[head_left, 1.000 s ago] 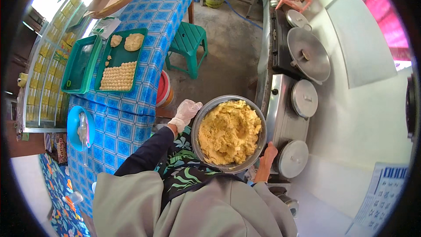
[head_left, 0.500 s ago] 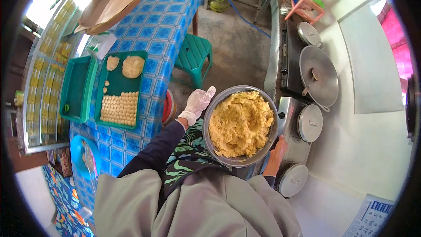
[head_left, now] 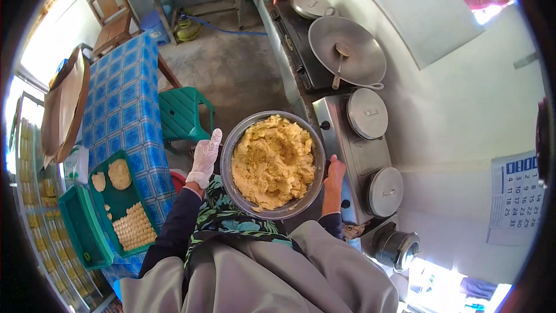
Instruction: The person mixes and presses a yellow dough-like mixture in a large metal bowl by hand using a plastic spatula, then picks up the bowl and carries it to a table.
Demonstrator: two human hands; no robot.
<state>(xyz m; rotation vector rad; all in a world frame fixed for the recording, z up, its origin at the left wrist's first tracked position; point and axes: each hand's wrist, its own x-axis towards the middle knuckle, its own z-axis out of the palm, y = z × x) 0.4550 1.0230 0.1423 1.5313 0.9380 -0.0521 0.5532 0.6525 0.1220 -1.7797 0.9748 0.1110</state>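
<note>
A round grey metal basin (head_left: 226,181), heaped with crumbly yellow mash (head_left: 272,162), is held in front of my body. My left hand (head_left: 204,156), in a thin clear glove, grips its left side with the thumb up; the other fingers are mostly hidden. On the right side my bare right hand (head_left: 334,178) holds the basin, its fingers partly out of sight under the rim. On the table to the left, a green tray (head_left: 123,158) carries rows of small pale dough balls (head_left: 134,227) and two larger dough lumps (head_left: 119,174).
To the right runs a counter with a stove (head_left: 333,156), lidded pots (head_left: 368,113) and a large wok (head_left: 359,35) with a ladle (head_left: 340,61). A green stool (head_left: 179,113) stands by the blue checked tablecloth (head_left: 124,81). Beyond lie concrete floor (head_left: 231,69) and a gas cylinder (head_left: 187,29).
My view has turned to the right, so the table and trays now sit lower and farther left. Both hands stay on the basin, which has shifted left in view.
</note>
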